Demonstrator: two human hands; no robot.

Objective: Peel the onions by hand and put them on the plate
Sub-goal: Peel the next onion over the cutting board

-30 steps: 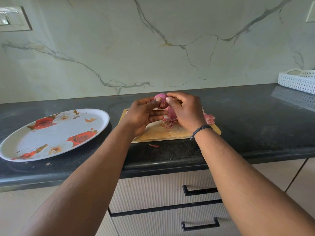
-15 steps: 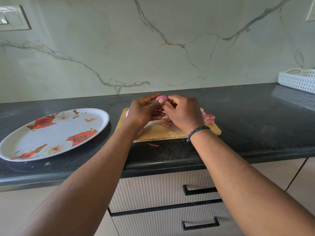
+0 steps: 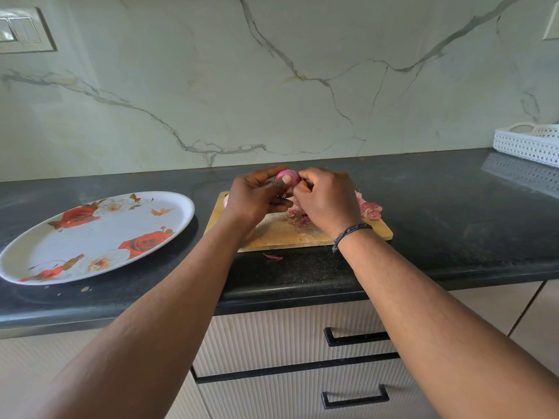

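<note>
Gripping the onion point(image 3: 287, 177) in my left hand point(image 3: 257, 198), I pinch its skin with my right hand point(image 3: 328, 201) above the board point(image 3: 302, 234). Slick skin could slip; the plate point(image 3: 169, 234) sits well left, with nothing on it.

The small round onion point(image 3: 287, 176) is glossy pink-purple. Loose papery onion skins point(image 3: 369, 209) at the far right of the board are pale pink with reddish streaks. The rectangular wooden cutting board point(image 3: 284, 234) is light tan. The oval white plate point(image 3: 90, 237) on the left bears red roses, cream blossoms and brown-orange leaves. The stone countertop point(image 3: 453, 213) is speckled black. The marble-look wall point(image 3: 272, 86) is pale green-white with grey and gold veins. At far right, the perforated plastic basket point(image 3: 527, 143) is white.
</note>
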